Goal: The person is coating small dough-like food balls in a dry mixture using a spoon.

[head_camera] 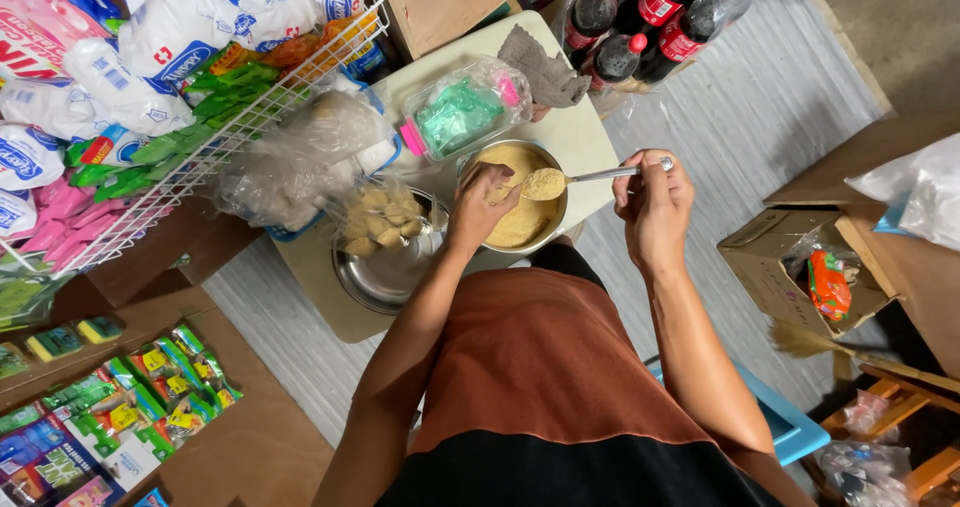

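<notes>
On a small cream table (585, 137), a metal spoon (590, 176) heaped with tan powder is held by the right hand (655, 202) over a round steel bowl (520, 212); the left hand (483, 202) pinches at its tip. Powder could be spilled if tilted.

Small shop: wire rack (250, 117) of packaged goods (150, 42)

The right hand (655, 207) holds a long metal spoon (585, 178) heaped with tan powder over a round metal bowl (520, 217) — the left hand (480, 207) touches the heap.
</notes>
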